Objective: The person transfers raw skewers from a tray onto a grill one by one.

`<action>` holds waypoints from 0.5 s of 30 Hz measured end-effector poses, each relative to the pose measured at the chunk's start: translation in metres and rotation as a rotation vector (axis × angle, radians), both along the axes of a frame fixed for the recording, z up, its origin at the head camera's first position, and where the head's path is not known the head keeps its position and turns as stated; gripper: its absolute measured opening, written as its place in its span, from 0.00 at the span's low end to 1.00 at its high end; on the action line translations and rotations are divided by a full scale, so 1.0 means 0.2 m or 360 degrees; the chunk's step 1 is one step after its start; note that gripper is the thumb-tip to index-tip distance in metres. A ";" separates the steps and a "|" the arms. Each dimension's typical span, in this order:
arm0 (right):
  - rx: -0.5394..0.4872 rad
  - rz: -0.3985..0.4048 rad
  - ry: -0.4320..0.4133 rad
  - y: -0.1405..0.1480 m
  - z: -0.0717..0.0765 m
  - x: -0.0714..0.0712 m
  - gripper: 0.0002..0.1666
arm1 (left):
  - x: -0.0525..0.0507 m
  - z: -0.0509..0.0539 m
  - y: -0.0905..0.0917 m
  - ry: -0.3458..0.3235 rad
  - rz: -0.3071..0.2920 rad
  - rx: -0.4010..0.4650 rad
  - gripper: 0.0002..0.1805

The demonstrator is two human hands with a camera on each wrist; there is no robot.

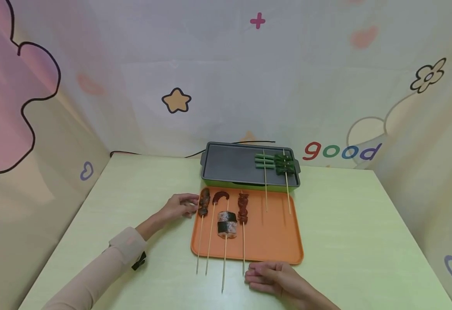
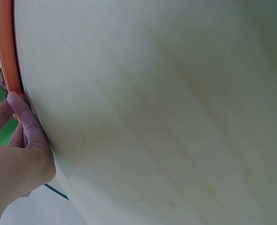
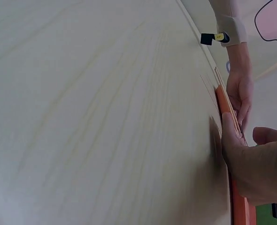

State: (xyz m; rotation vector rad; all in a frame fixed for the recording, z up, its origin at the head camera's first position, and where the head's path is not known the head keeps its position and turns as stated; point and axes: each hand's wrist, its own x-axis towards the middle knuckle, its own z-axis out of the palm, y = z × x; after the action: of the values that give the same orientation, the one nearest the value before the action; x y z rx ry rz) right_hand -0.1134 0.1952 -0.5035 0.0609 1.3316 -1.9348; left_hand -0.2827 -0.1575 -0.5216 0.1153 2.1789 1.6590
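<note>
In the head view, the left hand (image 1: 179,206) is beside the left edge of an orange tray (image 1: 274,228), fingertips at its rim (image 2: 6,51). Loosely bent fingers of the right hand (image 1: 274,280) lie along the tray's front edge, close to the stick end of a red meat skewer (image 1: 243,211). Left of that skewer lie a black-and-white roll skewer (image 1: 227,228), a curved dark-red one (image 1: 220,196) and a brown one (image 1: 204,202). Their sticks overhang the front rim. The right wrist view has the right hand (image 3: 258,159) against the rim; its far fingers are partly hidden.
Behind the tray stands a grey grill pan (image 1: 230,165) on a green base. Two green vegetable skewers (image 1: 264,161) (image 1: 285,165) lie on its right side, sticks reaching over the tray. A black cord (image 1: 195,154) runs along the back, by a printed curtain (image 1: 218,86).
</note>
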 end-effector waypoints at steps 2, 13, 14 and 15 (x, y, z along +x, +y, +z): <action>-0.0053 -0.0027 -0.0043 -0.02 -0.01 0.00 0.32 | 0.00 0.00 0.00 0.0008 -0.0007 0.0015 0.25; -0.0082 -0.0141 -0.0111 -0.08 -0.02 -0.03 0.29 | 0.00 -0.01 0.00 0.0025 -0.0011 0.0026 0.25; -0.0052 -0.0147 -0.0093 -0.08 -0.02 -0.03 0.29 | 0.00 -0.01 0.00 0.0020 -0.0005 0.0024 0.25; -0.0021 -0.0154 -0.0076 -0.08 -0.02 -0.03 0.29 | 0.00 -0.01 0.00 0.0026 -0.0009 0.0023 0.25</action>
State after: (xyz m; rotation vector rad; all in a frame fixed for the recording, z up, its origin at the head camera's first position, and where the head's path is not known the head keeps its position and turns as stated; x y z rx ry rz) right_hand -0.1204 0.1783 -0.5069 0.1671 1.3054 -2.0101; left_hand -0.2832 -0.1583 -0.5231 0.1392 2.1768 1.6768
